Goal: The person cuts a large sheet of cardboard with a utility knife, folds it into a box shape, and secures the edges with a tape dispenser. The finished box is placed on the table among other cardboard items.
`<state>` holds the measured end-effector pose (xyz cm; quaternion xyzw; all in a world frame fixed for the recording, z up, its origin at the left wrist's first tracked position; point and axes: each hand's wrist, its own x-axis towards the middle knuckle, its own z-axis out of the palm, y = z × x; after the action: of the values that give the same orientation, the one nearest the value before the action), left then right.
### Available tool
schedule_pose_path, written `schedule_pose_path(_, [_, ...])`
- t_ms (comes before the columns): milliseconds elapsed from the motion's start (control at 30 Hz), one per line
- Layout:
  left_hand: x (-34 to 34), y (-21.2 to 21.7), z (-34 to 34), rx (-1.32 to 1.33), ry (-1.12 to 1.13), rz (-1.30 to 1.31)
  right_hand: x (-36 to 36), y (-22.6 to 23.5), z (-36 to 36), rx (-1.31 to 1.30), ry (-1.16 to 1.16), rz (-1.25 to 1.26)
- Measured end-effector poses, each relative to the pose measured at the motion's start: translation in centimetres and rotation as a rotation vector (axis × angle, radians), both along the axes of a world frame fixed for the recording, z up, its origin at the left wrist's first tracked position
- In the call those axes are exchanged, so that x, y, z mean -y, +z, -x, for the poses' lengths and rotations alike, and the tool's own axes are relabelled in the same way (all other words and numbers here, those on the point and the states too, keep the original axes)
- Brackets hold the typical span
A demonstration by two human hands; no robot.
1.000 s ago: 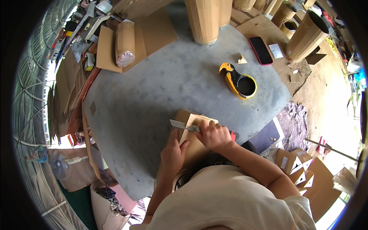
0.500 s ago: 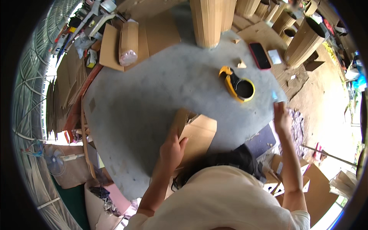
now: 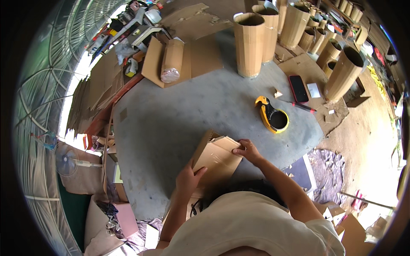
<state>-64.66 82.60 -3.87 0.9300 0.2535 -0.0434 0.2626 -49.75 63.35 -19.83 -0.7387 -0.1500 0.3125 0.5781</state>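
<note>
A folded piece of brown cardboard [image 3: 218,160] stands tilted near the front of the grey table [image 3: 166,115], close against my body. My left hand [image 3: 187,179] grips its left side, thumb lying over the front face. At the upper right corner, my right hand [image 3: 250,151] pinches the edge between thumb and fingers. Beyond that hand lies a yellow and black tape dispenser [image 3: 265,113]. A slim tool with a black and red handle [image 3: 303,106] rests to its right, below a dark phone with a red edge [image 3: 298,88].
Tall cardboard tubes [image 3: 248,47] stand at the far side, with several more at the far right. A wrapped cardboard roll [image 3: 173,59] lies on an open cardboard sheet [image 3: 200,55] at the far left. A fan [image 3: 67,160] is left of the table.
My right hand has come from the table's right edge to the cardboard's corner. The slim tool now shows below the phone. The view has shifted, showing more of the far side.
</note>
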Motion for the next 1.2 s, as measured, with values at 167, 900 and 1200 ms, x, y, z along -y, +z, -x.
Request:
schedule_pose_path(167, [-2.4, 4.5, 3.8, 0.533, 0.122, -0.196, -2.6, 16.7, 2.2, 0.329, -0.054, -0.551])
schedule_pose_path(900, [0.3, 14.9, 6.8, 1.033, 0.436, 0.707, -1.8, 30.0, 8.6, -0.100, 0.033, -0.574])
schedule_pose_path(1200, [1.0, 14.4, 9.0, 1.062, 0.678, 0.644, -5.0, 30.4, 10.2, 0.167, -0.142, -0.391])
